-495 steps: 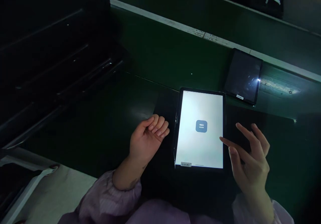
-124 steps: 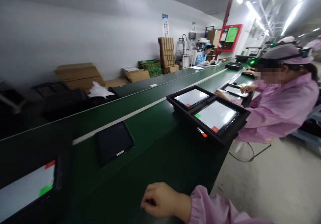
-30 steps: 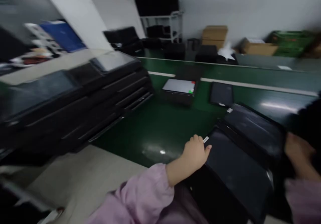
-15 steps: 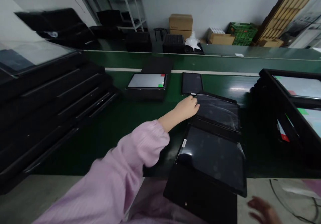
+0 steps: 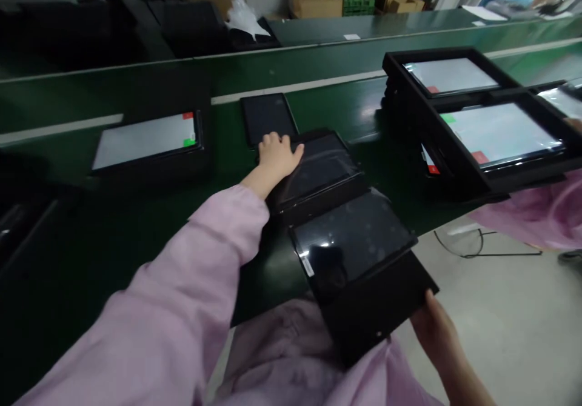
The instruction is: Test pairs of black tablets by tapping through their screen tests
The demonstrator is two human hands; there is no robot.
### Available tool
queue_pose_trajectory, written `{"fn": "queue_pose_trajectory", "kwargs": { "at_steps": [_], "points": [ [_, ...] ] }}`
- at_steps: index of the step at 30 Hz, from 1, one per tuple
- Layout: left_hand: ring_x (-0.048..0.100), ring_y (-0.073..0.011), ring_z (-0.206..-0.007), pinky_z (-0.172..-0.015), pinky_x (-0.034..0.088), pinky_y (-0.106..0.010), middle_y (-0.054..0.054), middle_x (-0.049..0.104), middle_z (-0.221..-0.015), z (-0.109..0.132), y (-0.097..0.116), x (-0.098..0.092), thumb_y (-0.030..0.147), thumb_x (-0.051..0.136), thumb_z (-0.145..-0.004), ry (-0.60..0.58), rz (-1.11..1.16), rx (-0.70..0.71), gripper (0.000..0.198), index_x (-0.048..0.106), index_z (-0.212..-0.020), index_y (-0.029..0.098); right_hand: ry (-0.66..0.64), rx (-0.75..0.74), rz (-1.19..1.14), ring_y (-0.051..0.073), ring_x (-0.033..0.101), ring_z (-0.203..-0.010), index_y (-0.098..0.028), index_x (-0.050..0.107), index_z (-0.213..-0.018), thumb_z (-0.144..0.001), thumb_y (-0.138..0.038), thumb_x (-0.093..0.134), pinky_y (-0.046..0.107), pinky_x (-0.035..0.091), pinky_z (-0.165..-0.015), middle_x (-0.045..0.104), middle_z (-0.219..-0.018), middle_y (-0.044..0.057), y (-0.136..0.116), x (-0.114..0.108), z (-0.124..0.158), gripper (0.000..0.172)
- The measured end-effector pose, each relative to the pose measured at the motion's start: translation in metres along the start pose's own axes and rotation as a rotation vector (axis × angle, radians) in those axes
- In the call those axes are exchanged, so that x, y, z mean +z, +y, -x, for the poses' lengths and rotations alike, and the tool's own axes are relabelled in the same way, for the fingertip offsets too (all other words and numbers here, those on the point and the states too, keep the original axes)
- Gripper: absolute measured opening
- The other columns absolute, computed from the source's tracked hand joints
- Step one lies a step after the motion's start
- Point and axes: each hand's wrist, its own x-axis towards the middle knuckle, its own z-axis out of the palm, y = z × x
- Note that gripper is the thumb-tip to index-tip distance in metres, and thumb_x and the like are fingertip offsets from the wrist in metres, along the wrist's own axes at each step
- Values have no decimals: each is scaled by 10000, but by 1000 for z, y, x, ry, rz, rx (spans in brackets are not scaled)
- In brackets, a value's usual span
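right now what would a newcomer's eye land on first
Two dark tablets in a black tray fill the middle of the view, with the left hand resting on the far one and the right hand at the tray's near edge. To the right, two brightly lit screens sit in another black tray on the green workbench, and a third lit screen lies to the left.

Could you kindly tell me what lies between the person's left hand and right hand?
The head view shows two glossy black tablets in rectangular black trays between the left hand and right hand.
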Motion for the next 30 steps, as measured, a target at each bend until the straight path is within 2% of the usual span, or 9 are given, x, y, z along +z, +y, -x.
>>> {"fn": "queue_pose_trajectory", "kwargs": {
  "at_steps": [3,7,12,15,18,21,23,27,30],
  "points": [
    [536,-542,-1331,-1065,454,-625,-412,591,-1398,52,-21,5,421,374,-1049,13,-46,-100,670,582,-1418,-98,187,30,29,379,721,-1256,-241,723,-1324,-911,-819,507,520,631,-1042,794,-1224,125,-27,-21,-33,742],
    [620,-504,-1189,-953,527,-567,-367,649,-1257,127,-63,14,489,343,-1040,30,-205,-174,756,538,-1502,-77,321,-79,143,341,629,-1381,-295,543,-1537,-847,-766,669,511,523,-1190,695,-1440,66,-61,-29,-61,845],
    [652,-485,-1076,-922,548,-605,-326,678,-1148,203,-102,18,514,308,-1027,-13,-234,-283,789,564,-1502,-61,245,-281,307,392,622,-1369,-240,617,-1441,-725,-791,708,599,428,-1248,718,-1374,118,-99,-10,-116,908],
    [648,-506,-1124,-938,551,-648,-366,657,-1217,223,-111,19,512,270,-1040,-7,-128,-402,817,527,-1516,-101,138,-491,477,386,623,-1368,-198,603,-1456,-787,-758,645,614,436,-1230,717,-1373,153,-124,11,-161,873],
    [569,-524,-1346,-1059,500,-702,-386,538,-1491,211,-113,18,509,301,-1049,15,18,-432,789,468,-1580,-50,21,-634,577,335,677,-1283,-188,619,-1434,-883,-687,602,550,508,-1155,725,-1340,165,-156,48,-211,744],
    [379,-510,-1559,-1201,358,-745,-341,375,-1691,170,-107,18,527,387,-1042,7,132,-279,762,440,-1612,23,-88,-759,627,291,686,-1243,-193,684,-1333,-943,-639,577,488,523,-1118,724,-1322,164,-193,98,-254,602],
    [290,-487,-1620,-1253,258,-760,-309,338,-1736,137,-101,19,539,448,-1026,-15,172,-185,782,399,-1636,52,-143,-857,658,291,651,-1292,-209,708,-1292,-976,-619,553,500,479,-1169,707,-1345,168,-212,129,-271,541],
    [389,-439,-1585,-1294,211,-724,-288,484,-1661,92,-93,22,461,542,-969,47,164,-149,770,420,-1612,56,-208,-1014,704,375,475,-1494,-223,751,-1182,-979,-655,557,606,348,-1274,653,-1430,178,-216,164,-261,516],
    [527,-413,-1478,-1294,257,-689,-258,633,-1521,84,-90,24,410,576,-919,101,164,-158,726,503,-1547,52,-225,-1065,703,381,528,-1454,-215,686,-1327,-1017,-669,506,646,444,-1200,664,-1424,176,-194,171,-229,578]
  ]
}}
